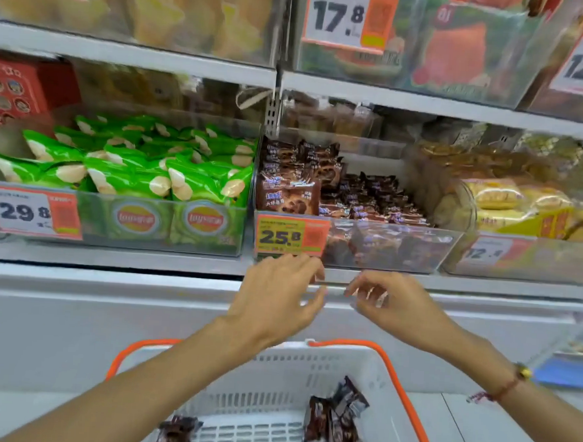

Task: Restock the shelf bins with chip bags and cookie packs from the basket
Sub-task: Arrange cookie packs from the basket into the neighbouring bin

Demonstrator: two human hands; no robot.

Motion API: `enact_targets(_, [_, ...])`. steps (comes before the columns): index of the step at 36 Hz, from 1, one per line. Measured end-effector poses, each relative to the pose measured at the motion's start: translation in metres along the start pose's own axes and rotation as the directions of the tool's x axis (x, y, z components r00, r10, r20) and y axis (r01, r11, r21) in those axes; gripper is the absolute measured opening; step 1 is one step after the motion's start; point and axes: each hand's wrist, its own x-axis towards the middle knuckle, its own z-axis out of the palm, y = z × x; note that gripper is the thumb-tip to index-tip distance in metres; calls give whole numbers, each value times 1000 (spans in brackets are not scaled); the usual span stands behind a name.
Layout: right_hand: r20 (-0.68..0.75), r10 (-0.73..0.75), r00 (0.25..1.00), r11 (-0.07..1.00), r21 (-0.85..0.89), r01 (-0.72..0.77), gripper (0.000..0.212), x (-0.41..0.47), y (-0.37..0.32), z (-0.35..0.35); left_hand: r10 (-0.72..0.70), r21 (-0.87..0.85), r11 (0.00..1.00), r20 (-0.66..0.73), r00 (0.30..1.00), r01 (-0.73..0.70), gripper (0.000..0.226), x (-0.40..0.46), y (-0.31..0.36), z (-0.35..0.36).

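A white basket (274, 366) with orange handles sits below me, with brown cookie packs (334, 421) at its right and another pack (174, 432) at its left. On the shelf above, a clear bin (394, 247) holds brown cookie packs (319, 191), and the bin to its left (95, 222) is full of green chip bags (133, 163). My left hand (278, 298) and my right hand (391, 302) hover side by side just below the cookie bin's front. Both have loosely spread fingers and hold nothing.
A bin of yellow packs (509, 207) stands right of the cookie bin. Price tags 29.8 (31, 211) and 25.8 (289, 236) hang on the bin fronts. A higher shelf (190, 61) carries more clear bins. White chest-freezer lids (108, 295) run below the shelf.
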Motion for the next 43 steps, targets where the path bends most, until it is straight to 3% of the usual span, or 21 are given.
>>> enact_targets(1, [97, 40, 994, 999, -34, -37, 15, -4, 6, 13, -67, 14, 998, 183, 981, 66, 25, -7, 2, 11])
enact_targets(3, [301, 99, 948, 989, -133, -62, 15, -8, 19, 38, -192, 100, 981, 513, 837, 164, 29, -20, 2, 38])
enact_targets(6, [549, 195, 813, 959, -280, -41, 24, -7, 38, 69, -262, 210, 965, 756, 600, 156, 33, -39, 3, 74])
enact_targets(9, [685, 270, 677, 920, -391, 29, 32, -7, 56, 100, -285, 236, 955, 895, 342, 178, 32, -61, 2, 115])
enact_targets(11, [726, 317, 610, 877, -470, 103, 32, -10, 64, 120, -273, 210, 937, 939, 208, 280, 32, -78, 0, 142])
enact_targets(15, [796, 351, 492, 822, -514, 245, 30, -25, 72, 153, -216, 134, 822, 973, 86, 554, 12, -125, 0, 184])
enact_targets(18, [863, 324, 388, 851, -445, 279, 33, -41, 80, 179, -129, 125, 659, 990, -53, 741, 31, -159, 8, 198])
enact_targets(23, [933, 256, 254, 917, -318, 241, 45, -75, 75, 206, 7, 41, 709, 998, -66, 704, 55, -194, 37, 208])
enact_targets(25, [922, 257, 290, 920, -326, 219, 42, -90, 97, 230, -20, 39, 719, 999, -35, 693, 59, -207, 45, 213])
enact_targets(27, [900, 276, 336, 917, -351, 187, 53, -102, 112, 241, -50, 28, 720, 999, 12, 693, 59, -214, 48, 217])
enact_targets(28, [907, 266, 327, 929, -332, 163, 55, -106, 105, 237, -56, 27, 719, 998, 19, 695, 59, -215, 48, 217])
enact_targets(32, [919, 258, 298, 961, -274, 15, 51, -106, 56, 216, -28, 34, 709, 999, -20, 704, 51, -212, 44, 217])
enact_targets(33, [915, 275, 296, 953, -301, 45, 53, -107, 59, 218, -25, 39, 699, 999, -30, 714, 49, -211, 42, 216])
enact_targets(34, [912, 284, 297, 956, -292, -17, 57, -112, 70, 219, -31, 51, 685, 999, -40, 727, 47, -209, 41, 214])
enact_targets(35, [901, 313, 300, 942, -334, 22, 63, -113, 73, 221, -39, 61, 672, 998, -46, 738, 47, -205, 38, 210])
enact_targets(37, [899, 314, 305, 946, -322, -26, 77, -112, 149, 264, -50, 78, 648, 997, -59, 758, 45, -191, 33, 202])
enact_targets(38, [923, 277, 268, 959, -281, -24, 77, -101, 169, 266, -58, 87, 633, 996, -65, 769, 41, -180, 29, 196])
enact_targets(40, [900, 331, 282, 943, -324, -72, 75, -83, 135, 232, -111, 113, 575, 992, -59, 810, 32, -155, 19, 182])
enact_targets(41, [886, 325, 332, 946, -298, -129, 74, -72, 85, 197, -145, 124, 554, 988, -51, 823, 27, -142, 12, 176])
enact_targets(43, [889, 289, 355, 955, -242, -172, 76, -51, 45, 163, -209, 146, 523, 977, -40, 840, 23, -114, 0, 160])
